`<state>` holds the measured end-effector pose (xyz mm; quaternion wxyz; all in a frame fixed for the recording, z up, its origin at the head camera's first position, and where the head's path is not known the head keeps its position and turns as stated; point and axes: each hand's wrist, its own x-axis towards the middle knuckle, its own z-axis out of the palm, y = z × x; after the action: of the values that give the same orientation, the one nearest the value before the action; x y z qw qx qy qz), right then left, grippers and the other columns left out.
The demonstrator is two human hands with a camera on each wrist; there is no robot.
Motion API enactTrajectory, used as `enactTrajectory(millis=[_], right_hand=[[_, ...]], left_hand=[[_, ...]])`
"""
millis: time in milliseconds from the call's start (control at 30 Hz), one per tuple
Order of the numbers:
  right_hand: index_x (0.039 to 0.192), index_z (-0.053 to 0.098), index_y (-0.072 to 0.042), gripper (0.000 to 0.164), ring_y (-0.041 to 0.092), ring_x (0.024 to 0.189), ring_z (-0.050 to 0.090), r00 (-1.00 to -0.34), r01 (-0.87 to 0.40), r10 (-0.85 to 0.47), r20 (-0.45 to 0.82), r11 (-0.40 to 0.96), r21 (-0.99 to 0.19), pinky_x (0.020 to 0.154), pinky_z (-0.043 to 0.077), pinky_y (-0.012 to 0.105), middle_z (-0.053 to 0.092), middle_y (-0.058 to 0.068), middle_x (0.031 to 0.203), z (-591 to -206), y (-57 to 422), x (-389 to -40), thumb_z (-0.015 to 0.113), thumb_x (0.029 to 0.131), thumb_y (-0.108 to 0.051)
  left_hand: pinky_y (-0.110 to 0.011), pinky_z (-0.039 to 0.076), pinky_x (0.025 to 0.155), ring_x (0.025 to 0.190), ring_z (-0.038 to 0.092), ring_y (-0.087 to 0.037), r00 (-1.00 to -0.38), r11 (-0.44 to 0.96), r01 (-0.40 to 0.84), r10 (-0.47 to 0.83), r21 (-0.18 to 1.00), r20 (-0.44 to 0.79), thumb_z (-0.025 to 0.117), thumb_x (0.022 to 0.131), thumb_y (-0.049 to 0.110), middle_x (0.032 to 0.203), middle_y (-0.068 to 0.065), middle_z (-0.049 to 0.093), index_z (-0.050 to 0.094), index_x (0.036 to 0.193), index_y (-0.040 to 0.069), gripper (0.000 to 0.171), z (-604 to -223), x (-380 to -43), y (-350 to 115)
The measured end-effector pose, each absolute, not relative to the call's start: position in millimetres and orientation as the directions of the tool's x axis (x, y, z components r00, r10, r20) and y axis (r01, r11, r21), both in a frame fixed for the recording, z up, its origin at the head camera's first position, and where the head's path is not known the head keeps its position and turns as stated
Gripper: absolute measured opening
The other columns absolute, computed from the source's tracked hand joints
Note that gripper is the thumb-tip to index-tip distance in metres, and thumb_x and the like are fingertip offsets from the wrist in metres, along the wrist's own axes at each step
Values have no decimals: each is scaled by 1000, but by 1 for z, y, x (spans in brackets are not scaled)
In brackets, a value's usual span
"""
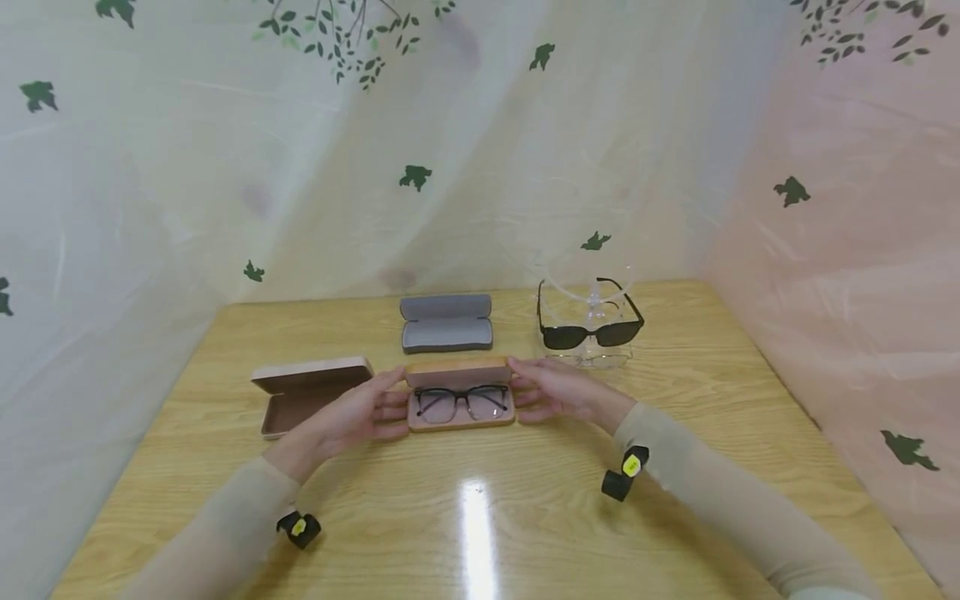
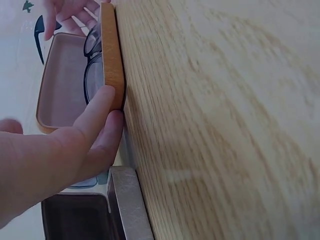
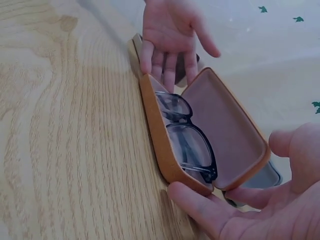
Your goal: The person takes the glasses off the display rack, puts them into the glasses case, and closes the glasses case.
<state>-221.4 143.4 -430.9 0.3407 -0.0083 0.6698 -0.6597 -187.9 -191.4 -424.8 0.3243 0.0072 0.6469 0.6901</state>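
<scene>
An orange-brown glasses case [image 1: 459,426] with a pink lining sits on the table, its lid [image 3: 225,117] raised. Inside lie black-framed eyeglasses [image 1: 461,392] with clear lenses, temples folded behind. My left hand [image 1: 358,414] is at the case's left end. Its nearly straight fingers touch the base, while the thumb stands apart from the lid in the left wrist view. At the opposite end my right hand [image 1: 557,387] has extended fingers against the base and its thumb at the lid's edge.
Left of the case stands an open brown-lined glasses case [image 1: 300,412]; behind it, an open grey one [image 1: 447,335]. At the back right, black sunglasses [image 1: 566,337] and thin wire-framed glasses [image 1: 603,362] rest on a clear stand [image 1: 594,298]. A leaf-patterned curtain [image 1: 480,225] hangs behind.
</scene>
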Motion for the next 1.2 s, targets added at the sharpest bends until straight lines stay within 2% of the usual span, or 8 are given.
enactTrajectory(millis=[133, 333, 433, 733, 867, 1200], right_hand=[[156, 25, 5, 76, 44, 127, 53, -761, 437, -466, -452, 147, -887, 95, 54, 49, 34, 32, 154, -432, 140, -220, 51, 106, -46], [154, 30, 5, 73, 39, 123, 58, -775, 421, -443, -451, 171, -891, 95, 55, 48, 39, 30, 152, -433, 135, -220, 49, 106, -47], [154, 31, 5, 73, 40, 123, 57, -780, 424, -432, -453, 167, -890, 94, 55, 48, 39, 30, 151, -433, 134, -220, 51, 106, -46], [155, 26, 5, 78, 45, 129, 52, -799, 405, -409, -442, 178, -897, 90, 57, 46, 33, 32, 155, -434, 131, -219, 53, 104, -48], [156, 25, 5, 80, 45, 128, 52, -808, 409, -387, -445, 175, -895, 90, 58, 47, 32, 32, 155, -434, 130, -216, 53, 104, -49], [157, 23, 4, 76, 48, 134, 45, -800, 425, -399, -448, 150, -893, 96, 53, 53, 31, 32, 156, -430, 131, -212, 44, 107, -49]], left_hand=[[-52, 41, 110, 145, 26, -49, -791, 36, -472, 423, 881, -441, 41, 105, 58, 160, -35, 16, 10, 160, -1, 87, -425, -191, -188], [-48, 48, 105, 134, 44, -43, -783, 102, -488, 389, 867, -486, 45, 106, 54, 153, -32, 34, 26, 153, -1, 75, -423, -192, -182], [-48, 49, 104, 128, 49, -38, -778, 108, -494, 387, 863, -495, 47, 106, 51, 148, -30, 40, 31, 149, -1, 70, -421, -193, -182], [-49, 49, 103, 134, 43, -45, -802, 135, -434, 394, 891, -450, 45, 108, 45, 153, -36, 29, 23, 154, -7, 72, -421, -196, -185], [-47, 51, 101, 131, 47, -45, -816, 138, -421, 374, 896, -441, 44, 109, 44, 151, -36, 33, 28, 152, -8, 70, -424, -194, -184], [-44, 54, 97, 135, 43, -46, -828, 142, -393, 376, 909, -416, 47, 107, 48, 154, -36, 27, 14, 155, -11, 83, -430, -191, -183]])
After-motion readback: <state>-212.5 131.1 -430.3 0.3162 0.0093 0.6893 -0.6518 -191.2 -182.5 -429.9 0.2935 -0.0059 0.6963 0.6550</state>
